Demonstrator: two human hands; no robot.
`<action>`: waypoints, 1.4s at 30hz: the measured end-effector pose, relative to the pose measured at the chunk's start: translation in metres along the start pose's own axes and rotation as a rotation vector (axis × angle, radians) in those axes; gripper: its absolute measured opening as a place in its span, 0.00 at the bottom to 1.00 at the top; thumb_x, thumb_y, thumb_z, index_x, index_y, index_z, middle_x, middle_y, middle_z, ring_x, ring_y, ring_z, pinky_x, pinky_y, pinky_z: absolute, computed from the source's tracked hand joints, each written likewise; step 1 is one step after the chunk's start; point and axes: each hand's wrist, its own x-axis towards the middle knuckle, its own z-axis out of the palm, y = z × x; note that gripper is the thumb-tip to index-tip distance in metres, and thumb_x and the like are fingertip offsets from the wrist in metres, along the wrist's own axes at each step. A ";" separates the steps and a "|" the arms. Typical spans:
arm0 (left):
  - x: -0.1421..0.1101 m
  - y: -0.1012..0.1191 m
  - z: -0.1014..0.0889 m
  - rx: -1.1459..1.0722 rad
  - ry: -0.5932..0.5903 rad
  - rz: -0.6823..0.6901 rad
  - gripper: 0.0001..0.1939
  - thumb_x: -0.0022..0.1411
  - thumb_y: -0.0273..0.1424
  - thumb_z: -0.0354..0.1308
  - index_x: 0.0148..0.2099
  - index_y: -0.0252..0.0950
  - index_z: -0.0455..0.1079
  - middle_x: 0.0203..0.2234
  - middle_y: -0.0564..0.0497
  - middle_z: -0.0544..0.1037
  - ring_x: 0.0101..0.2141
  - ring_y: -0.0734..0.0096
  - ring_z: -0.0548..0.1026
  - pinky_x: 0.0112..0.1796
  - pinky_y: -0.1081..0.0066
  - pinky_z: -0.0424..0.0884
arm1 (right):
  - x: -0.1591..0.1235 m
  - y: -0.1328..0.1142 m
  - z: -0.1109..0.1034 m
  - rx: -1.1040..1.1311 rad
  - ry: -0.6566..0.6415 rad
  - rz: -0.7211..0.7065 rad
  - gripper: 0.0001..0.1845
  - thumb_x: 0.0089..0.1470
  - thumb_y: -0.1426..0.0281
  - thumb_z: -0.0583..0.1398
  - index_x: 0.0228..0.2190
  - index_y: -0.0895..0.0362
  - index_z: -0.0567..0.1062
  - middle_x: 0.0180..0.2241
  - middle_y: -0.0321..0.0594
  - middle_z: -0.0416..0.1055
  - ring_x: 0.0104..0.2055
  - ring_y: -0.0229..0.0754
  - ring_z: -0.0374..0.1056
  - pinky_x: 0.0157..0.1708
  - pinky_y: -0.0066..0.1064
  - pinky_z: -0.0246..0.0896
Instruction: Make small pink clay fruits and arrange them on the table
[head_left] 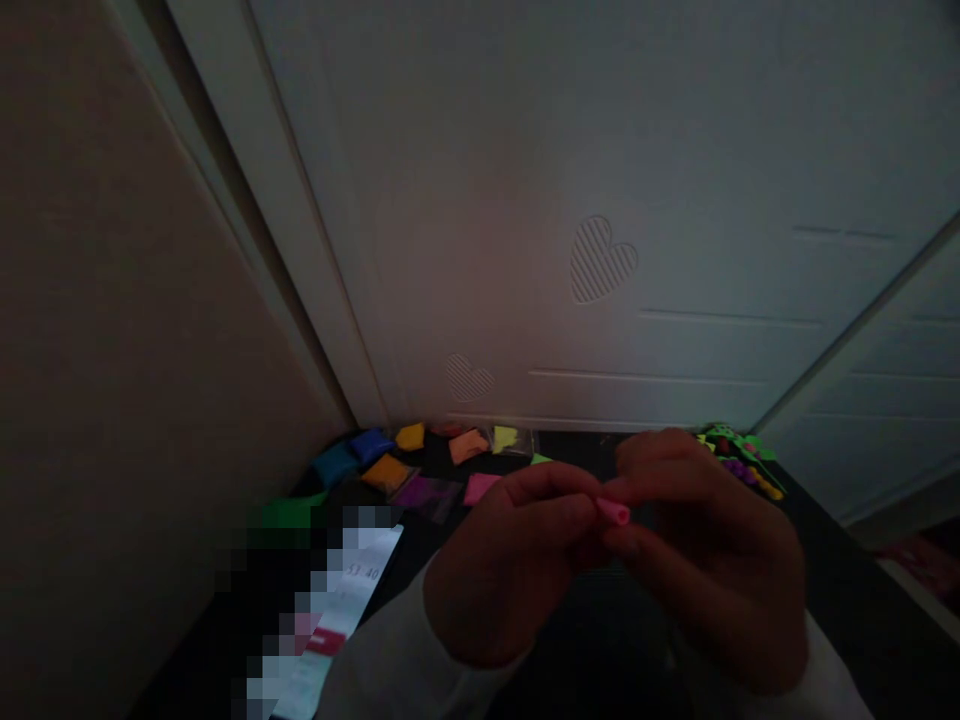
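Note:
A small pink piece, likely modelling clay, shaped like a narrow cone with a hollow open end (615, 512), is held up between my fingertips. The thumb and forefinger of my left hand (514, 560) pinch it from the left at its thinner end. My right hand (709, 560) is closed around the other side, its forefinger above the piece and its thumb below, close to the hollow end. Behind my left hand lies a pink packet (480, 488), partly covered by the fingers.
Packets in several colours line the back of the dark table, among them blue (372, 446), orange (386, 472) and purple (426, 494). Small coloured shapes (739, 462) lie at the back right. A lit phone (360, 580), partly pixelated, is at left. White panels (525, 250) rise behind.

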 end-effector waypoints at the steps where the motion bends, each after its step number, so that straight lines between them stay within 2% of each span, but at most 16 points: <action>1: 0.000 0.000 0.000 -0.006 0.001 0.000 0.04 0.44 0.29 0.60 0.25 0.34 0.68 0.21 0.54 0.69 0.26 0.79 0.67 0.29 0.76 0.64 | 0.000 0.000 0.000 0.000 0.000 0.004 0.13 0.42 0.77 0.60 0.33 0.51 0.71 0.28 0.36 0.67 0.33 0.38 0.61 0.31 0.31 0.57; 6: 0.000 0.000 0.000 -0.010 0.012 0.001 0.05 0.45 0.28 0.60 0.23 0.33 0.67 0.19 0.54 0.68 0.24 0.80 0.65 0.27 0.78 0.62 | 0.000 -0.003 -0.004 -0.029 -0.016 -0.002 0.14 0.42 0.75 0.60 0.35 0.51 0.71 0.29 0.37 0.67 0.33 0.39 0.62 0.31 0.32 0.57; 18: 0.001 0.009 -0.008 0.223 -0.062 0.010 0.03 0.44 0.25 0.60 0.21 0.33 0.68 0.20 0.55 0.69 0.26 0.78 0.66 0.29 0.76 0.61 | 0.003 -0.018 -0.018 -0.177 -0.104 0.037 0.10 0.44 0.74 0.59 0.31 0.50 0.72 0.28 0.38 0.66 0.30 0.38 0.63 0.24 0.29 0.60; 26: -0.002 0.015 -0.005 0.254 -0.079 -0.025 0.02 0.45 0.26 0.60 0.24 0.32 0.69 0.22 0.55 0.70 0.28 0.78 0.67 0.32 0.75 0.60 | 0.006 -0.019 -0.020 -0.138 -0.145 0.012 0.11 0.42 0.77 0.59 0.31 0.54 0.72 0.28 0.36 0.66 0.32 0.35 0.64 0.26 0.26 0.60; 31: -0.001 0.014 -0.007 0.280 -0.083 -0.025 0.03 0.45 0.27 0.60 0.24 0.32 0.69 0.20 0.55 0.69 0.25 0.79 0.65 0.29 0.75 0.58 | 0.005 -0.021 -0.022 -0.115 -0.180 0.041 0.10 0.42 0.78 0.59 0.30 0.55 0.72 0.28 0.37 0.66 0.31 0.35 0.63 0.26 0.25 0.60; 36: 0.000 0.011 -0.011 0.279 -0.117 0.009 0.02 0.47 0.26 0.59 0.25 0.32 0.69 0.23 0.55 0.69 0.28 0.78 0.66 0.31 0.74 0.59 | 0.003 -0.023 -0.022 -0.107 -0.190 0.098 0.10 0.43 0.78 0.58 0.31 0.54 0.72 0.29 0.37 0.65 0.30 0.35 0.63 0.25 0.25 0.60; 42: 0.001 0.011 -0.010 0.269 -0.114 0.012 0.05 0.45 0.29 0.60 0.24 0.32 0.69 0.20 0.54 0.68 0.26 0.78 0.66 0.31 0.74 0.59 | 0.003 -0.022 -0.022 -0.134 -0.177 0.122 0.10 0.44 0.77 0.57 0.30 0.53 0.72 0.28 0.36 0.65 0.31 0.35 0.63 0.25 0.25 0.59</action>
